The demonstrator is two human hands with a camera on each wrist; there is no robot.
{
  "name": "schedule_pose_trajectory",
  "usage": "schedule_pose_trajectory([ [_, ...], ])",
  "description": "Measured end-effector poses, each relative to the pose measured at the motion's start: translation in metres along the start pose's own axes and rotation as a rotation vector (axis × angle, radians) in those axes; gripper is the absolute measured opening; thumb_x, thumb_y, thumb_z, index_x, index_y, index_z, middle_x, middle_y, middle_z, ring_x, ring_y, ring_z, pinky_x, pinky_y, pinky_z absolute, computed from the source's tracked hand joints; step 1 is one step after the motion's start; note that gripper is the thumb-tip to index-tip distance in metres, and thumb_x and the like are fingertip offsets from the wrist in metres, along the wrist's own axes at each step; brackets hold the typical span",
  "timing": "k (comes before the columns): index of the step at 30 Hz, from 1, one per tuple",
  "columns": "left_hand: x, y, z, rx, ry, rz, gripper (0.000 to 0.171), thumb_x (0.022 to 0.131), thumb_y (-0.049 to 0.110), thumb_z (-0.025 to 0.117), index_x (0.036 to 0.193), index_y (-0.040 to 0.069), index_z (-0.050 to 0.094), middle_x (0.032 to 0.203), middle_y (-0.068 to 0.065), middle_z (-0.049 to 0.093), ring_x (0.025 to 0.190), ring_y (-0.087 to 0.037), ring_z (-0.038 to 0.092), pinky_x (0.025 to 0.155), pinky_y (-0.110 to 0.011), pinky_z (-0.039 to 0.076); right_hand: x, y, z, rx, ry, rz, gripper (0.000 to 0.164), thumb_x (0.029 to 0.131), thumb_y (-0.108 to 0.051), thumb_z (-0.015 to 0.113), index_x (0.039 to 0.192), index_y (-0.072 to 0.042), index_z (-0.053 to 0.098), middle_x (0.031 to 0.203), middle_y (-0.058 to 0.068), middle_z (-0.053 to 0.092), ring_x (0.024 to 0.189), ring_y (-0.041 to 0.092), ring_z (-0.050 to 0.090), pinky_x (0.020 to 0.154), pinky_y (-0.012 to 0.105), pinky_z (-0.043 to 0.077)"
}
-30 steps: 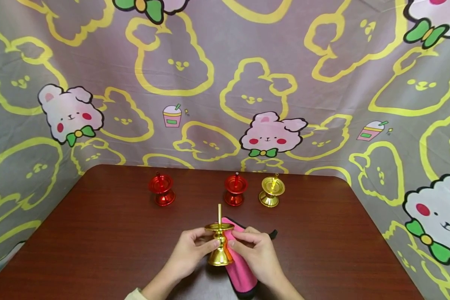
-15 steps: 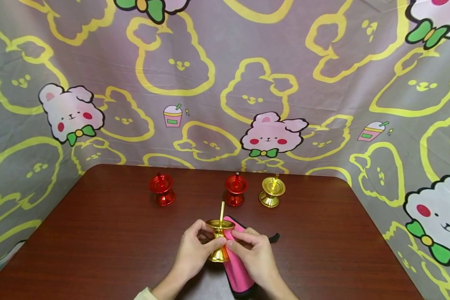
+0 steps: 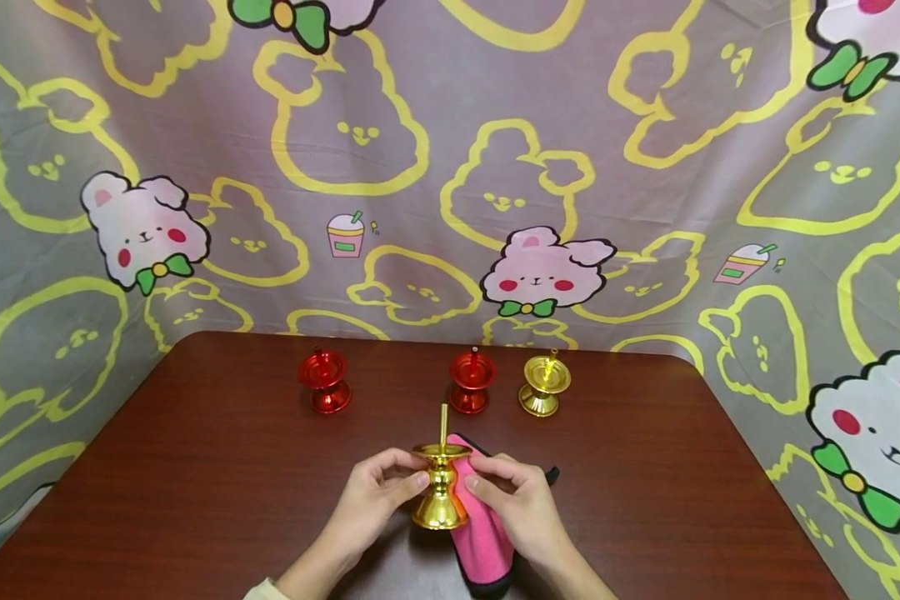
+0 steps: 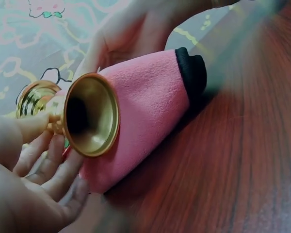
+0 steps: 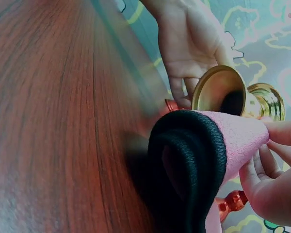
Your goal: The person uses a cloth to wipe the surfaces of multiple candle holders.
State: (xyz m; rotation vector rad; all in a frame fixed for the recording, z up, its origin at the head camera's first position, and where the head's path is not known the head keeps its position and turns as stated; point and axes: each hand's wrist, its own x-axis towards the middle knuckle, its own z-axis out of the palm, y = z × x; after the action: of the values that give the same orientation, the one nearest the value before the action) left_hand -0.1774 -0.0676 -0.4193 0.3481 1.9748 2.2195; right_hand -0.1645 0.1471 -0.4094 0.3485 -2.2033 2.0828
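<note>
In the head view my left hand (image 3: 367,504) pinches a shiny gold candle holder (image 3: 441,504) by its narrow stem, thumb in front. The holder is upright above the table, its thin tube pointing up. My right hand (image 3: 527,507) pinches a pink cloth (image 3: 486,546) with black edging, which lies against the holder's right side. The left wrist view looks into the hollow base (image 4: 99,116) of the holder, with the cloth behind it. Folded black edging (image 5: 216,141) hangs toward the camera in the right wrist view. Some fingertips behind the holder and cloth are hidden.
Two red candle holders, one at the left (image 3: 326,383) and one near the middle (image 3: 471,383), stand along the back of the brown table (image 3: 195,467). Beside the middle one is another gold candle holder (image 3: 543,385). A cartoon-printed curtain (image 3: 405,125) surrounds the table.
The gold candle holder tilted slightly, then came back upright. My left hand has shifted a little left, uncovering more of the stem; my right thumb has moved slightly right with the cloth.
</note>
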Motion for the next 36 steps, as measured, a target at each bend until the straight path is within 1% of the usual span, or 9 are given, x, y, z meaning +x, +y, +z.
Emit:
schedule_pose_trajectory([
  [2,0.000,-0.001,-0.001,-0.014,-0.047,-0.032,0.034,0.095,0.006,0.068,0.120,-0.016,0.058,0.110,-0.017,0.068,0.095,-0.013,0.067,0.083,-0.027,0.054,0.000,0.001,-0.001,-0.007,-0.011,-0.015,0.024,0.087,0.001,0.074,0.110,0.008,0.073,0.092,0.015,0.069,0.086,0.011,0.062,0.073,0.023,0.052],
  [4,-0.001,-0.001,-0.002,-0.023,-0.114,-0.052,0.038,0.098,0.008,0.064,0.127,-0.016,0.056,0.112,-0.015,0.068,0.098,-0.013,0.066,0.084,-0.028,0.053,-0.001,0.002,-0.002,-0.010,-0.025,-0.035,0.024,0.087,0.000,0.074,0.110,0.007,0.073,0.093,0.016,0.069,0.086,0.011,0.062,0.073,0.023,0.052],
  [7,-0.002,-0.001,-0.002,-0.030,-0.209,-0.049,0.041,0.102,0.011,0.057,0.133,-0.016,0.051,0.120,-0.016,0.066,0.103,-0.013,0.064,0.086,-0.030,0.053,-0.001,0.002,-0.002,-0.026,-0.035,-0.062,0.023,0.087,-0.001,0.075,0.109,0.006,0.074,0.093,0.016,0.070,0.086,0.010,0.062,0.071,0.023,0.052],
  [10,-0.002,0.000,-0.002,-0.015,-0.236,-0.029,0.041,0.104,0.012,0.055,0.133,-0.017,0.051,0.123,-0.019,0.064,0.104,-0.013,0.063,0.088,-0.029,0.052,-0.001,0.002,0.000,-0.041,-0.037,-0.085,0.023,0.086,-0.001,0.075,0.108,0.006,0.074,0.094,0.016,0.071,0.086,0.010,0.062,0.071,0.023,0.052],
  [16,-0.003,0.002,0.000,0.070,-0.156,-0.005,0.035,0.100,0.009,0.060,0.126,-0.015,0.058,0.118,-0.022,0.065,0.101,-0.012,0.065,0.088,-0.026,0.051,-0.001,0.002,0.003,-0.032,-0.037,-0.091,0.023,0.085,0.001,0.076,0.107,0.008,0.074,0.093,0.020,0.069,0.084,0.009,0.062,0.069,0.023,0.053],
  [21,-0.001,0.003,0.004,0.079,-0.090,0.013,0.030,0.097,0.004,0.064,0.118,-0.017,0.060,0.111,-0.023,0.067,0.095,-0.012,0.067,0.082,-0.026,0.054,0.000,0.002,0.005,-0.038,-0.011,-0.077,0.022,0.084,0.001,0.077,0.106,0.007,0.075,0.091,0.022,0.068,0.080,0.010,0.062,0.066,0.023,0.054],
  [24,0.001,0.006,0.009,0.086,-0.048,0.030,0.028,0.095,0.004,0.067,0.112,-0.017,0.062,0.104,-0.021,0.069,0.088,-0.013,0.068,0.075,-0.026,0.055,0.000,0.001,0.006,-0.039,0.019,-0.061,0.022,0.083,0.003,0.078,0.104,0.005,0.076,0.090,0.021,0.068,0.080,0.010,0.063,0.066,0.024,0.054],
  [31,0.005,0.007,0.020,0.137,0.062,0.012,0.018,0.090,0.002,0.073,0.102,-0.009,0.066,0.089,-0.014,0.069,0.075,-0.013,0.066,0.062,-0.026,0.055,0.000,0.002,0.007,-0.069,0.060,-0.040,0.021,0.080,0.001,0.081,0.101,0.002,0.078,0.084,0.011,0.068,0.076,0.010,0.062,0.065,0.023,0.053],
  [36,0.007,0.005,0.024,0.182,0.130,0.055,0.018,0.087,0.003,0.076,0.099,-0.006,0.066,0.088,-0.012,0.069,0.074,-0.014,0.066,0.063,-0.026,0.055,0.001,0.001,0.009,-0.087,0.089,-0.031,0.020,0.078,0.001,0.082,0.098,0.002,0.078,0.079,0.005,0.066,0.070,0.009,0.060,0.061,0.022,0.050],
])
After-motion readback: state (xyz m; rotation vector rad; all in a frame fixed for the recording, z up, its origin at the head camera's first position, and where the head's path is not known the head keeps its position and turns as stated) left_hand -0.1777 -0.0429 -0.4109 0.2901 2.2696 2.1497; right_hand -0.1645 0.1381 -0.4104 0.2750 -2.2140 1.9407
